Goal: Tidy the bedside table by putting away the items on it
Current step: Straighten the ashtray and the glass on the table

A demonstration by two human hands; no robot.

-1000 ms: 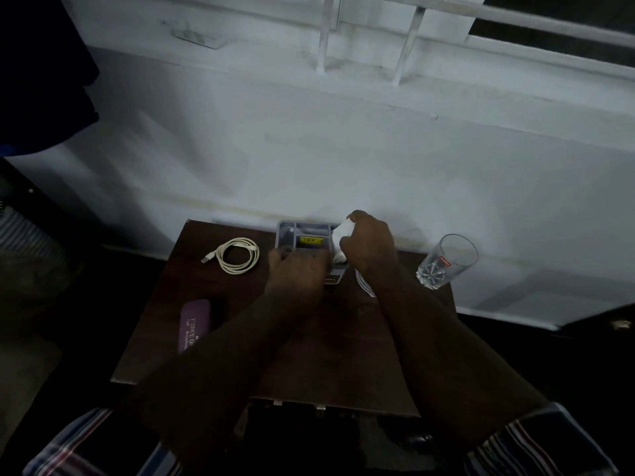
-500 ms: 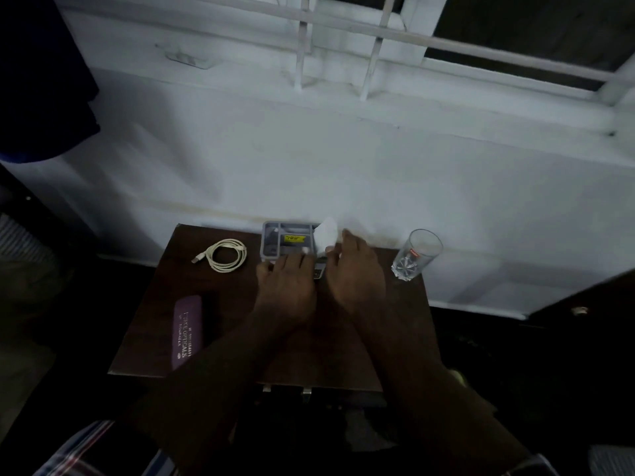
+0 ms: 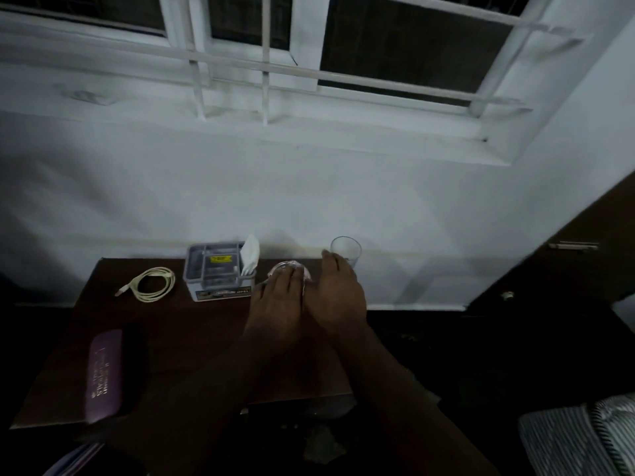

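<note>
A crumpled clear plastic wrapper (image 3: 292, 269) is lying on the dark wooden worktop (image 3: 192, 334), just right of the grey compartmented organizer box (image 3: 220, 271), and the left hand (image 3: 280, 300) is resting on top of it with fingers stretched forward over the plastic; whether they are pinching it cannot be told. The right hand (image 3: 340, 290) is lying flat beside it, the two hands touching along their inner edges, its fingers extended toward the empty drinking glass (image 3: 346, 250) standing upright at the worktop's back right corner, the fingertips just in front of the glass. A folded white paper (image 3: 250, 254) is sticking up out of the organizer's right compartment, and a yellow label is showing inside. Left of the box a coiled white charging cable (image 3: 153, 283) is lying flat. Near the front left edge a purple spectacle case (image 3: 104, 374) is lying lengthwise. Behind the worktop a white wall (image 3: 309, 187) is rising to a barred window (image 3: 343, 56).
</note>
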